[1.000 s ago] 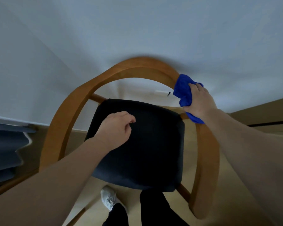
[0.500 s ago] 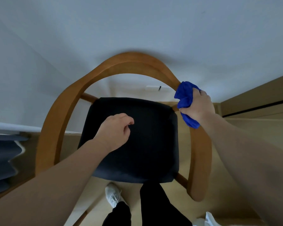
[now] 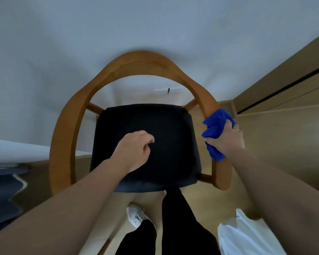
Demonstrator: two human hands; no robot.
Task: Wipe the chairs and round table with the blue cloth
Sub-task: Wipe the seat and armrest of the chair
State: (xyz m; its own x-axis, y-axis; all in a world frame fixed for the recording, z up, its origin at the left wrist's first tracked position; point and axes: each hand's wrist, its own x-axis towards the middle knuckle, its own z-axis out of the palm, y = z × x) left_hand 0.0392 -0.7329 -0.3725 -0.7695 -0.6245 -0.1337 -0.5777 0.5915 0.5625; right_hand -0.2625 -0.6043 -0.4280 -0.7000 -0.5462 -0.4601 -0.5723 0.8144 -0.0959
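Note:
A wooden chair [image 3: 142, 63] with a curved back-and-arm rail and a black padded seat [image 3: 169, 129] stands right below me, facing me. My right hand [image 3: 226, 138] grips the bunched blue cloth [image 3: 215, 129] and presses it around the chair's right armrest, about midway along it. My left hand [image 3: 134, 151] hovers over the middle of the seat, fingers loosely curled with nothing in them. The round table is not in view.
A white wall [image 3: 155, 24] stands close behind the chair. Wooden panelling [image 3: 284, 85] runs along the right. A dark blue rug [image 3: 2, 196] lies at the left. My legs and a white shoe [image 3: 136, 216] are just in front of the seat.
My right hand has slid the blue cloth from the upper right curve of the back rail down along the right armrest towards me. My left hand has stayed over the seat.

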